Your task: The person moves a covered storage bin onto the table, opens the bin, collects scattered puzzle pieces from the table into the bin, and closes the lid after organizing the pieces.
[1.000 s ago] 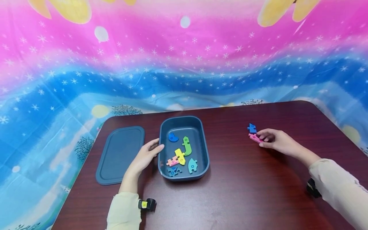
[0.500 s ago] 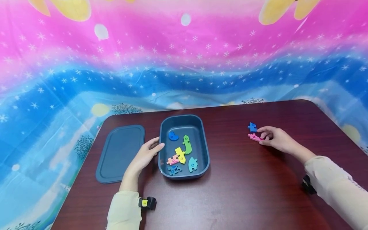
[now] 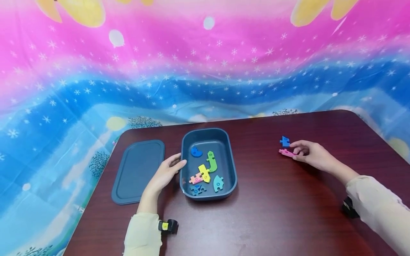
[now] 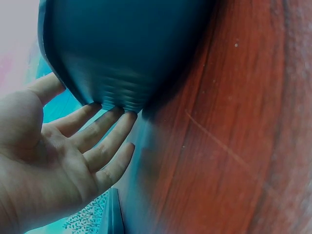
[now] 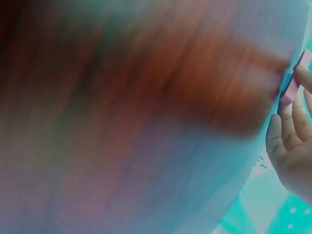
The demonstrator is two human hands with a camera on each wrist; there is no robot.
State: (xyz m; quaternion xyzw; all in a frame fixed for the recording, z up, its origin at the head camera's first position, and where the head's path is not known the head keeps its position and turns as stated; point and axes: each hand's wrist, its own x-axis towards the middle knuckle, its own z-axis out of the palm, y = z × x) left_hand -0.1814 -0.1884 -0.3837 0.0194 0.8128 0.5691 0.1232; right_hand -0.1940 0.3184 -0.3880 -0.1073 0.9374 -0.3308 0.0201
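My left hand (image 3: 165, 173) holds the left side of a dark grey-blue box (image 3: 235, 179). In the left wrist view the fingertips meet the box's outer wall (image 4: 122, 48), and the thumb passes behind its rim. Over on the right, my right hand (image 3: 314, 155) pinches a pink puzzle piece (image 3: 286, 153) between thumb and fingers; the pink piece (image 5: 290, 91) also shows at the edge of the right wrist view. Just beyond it lies a blue puzzle piece (image 3: 284, 141), close to the index fingertip. Inside the box are several puzzle pieces, among them a green one (image 3: 211, 162) and a yellow one (image 3: 204, 173).
A flat grey-blue lid (image 3: 137, 174) lies left of the box, beside my left forearm. The dark red-brown wooden table (image 3: 256, 213) ends at a printed cloth backdrop (image 3: 224, 81) behind and along the sides.
The whole head view has shifted slightly. My right hand keeps its pinch on the pink puzzle piece beside the blue one, and my left hand stays at the box's side.
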